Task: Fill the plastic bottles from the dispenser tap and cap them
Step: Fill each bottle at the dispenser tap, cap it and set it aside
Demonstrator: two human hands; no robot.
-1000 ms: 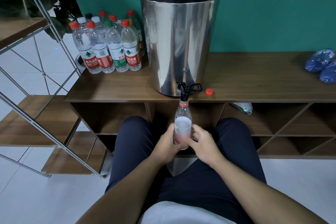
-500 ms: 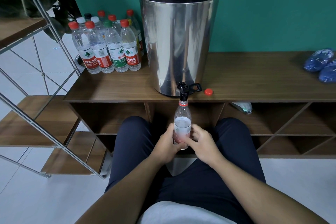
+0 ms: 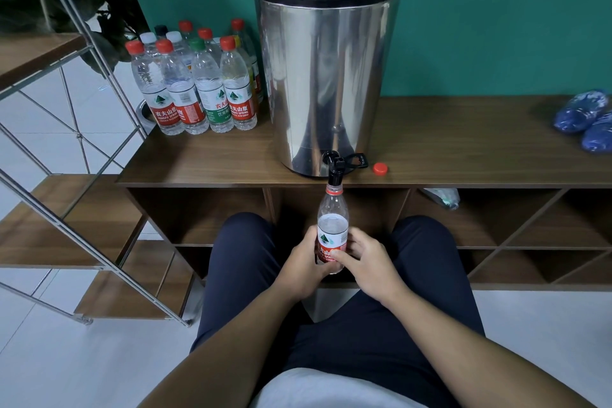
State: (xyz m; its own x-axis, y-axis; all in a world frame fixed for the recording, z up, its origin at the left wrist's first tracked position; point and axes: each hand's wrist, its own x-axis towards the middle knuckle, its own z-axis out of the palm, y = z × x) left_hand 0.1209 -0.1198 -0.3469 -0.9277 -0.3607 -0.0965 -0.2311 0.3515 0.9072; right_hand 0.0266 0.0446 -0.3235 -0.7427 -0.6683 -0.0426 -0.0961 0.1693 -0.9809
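A clear plastic bottle (image 3: 332, 222) with a red label stands upright under the black tap (image 3: 335, 169) of the steel dispenser (image 3: 326, 76), its open neck right below the spout. Water fills it to about the top of the label. My left hand (image 3: 303, 263) grips the bottle's lower part from the left, and my right hand (image 3: 364, 262) holds it from the right with the thumb across the label. A loose red cap (image 3: 380, 168) lies on the wooden counter (image 3: 463, 149) right of the tap.
Several capped bottles (image 3: 198, 86) stand in a cluster on the counter left of the dispenser. Two blue bundles (image 3: 584, 119) lie at the counter's right end. Open cubbies run beneath, one holding a lying bottle (image 3: 442, 198). A metal-framed shelf (image 3: 66, 129) stands at left.
The water level in the bottle has risen slightly. Both hands and the bottle stay where they were.
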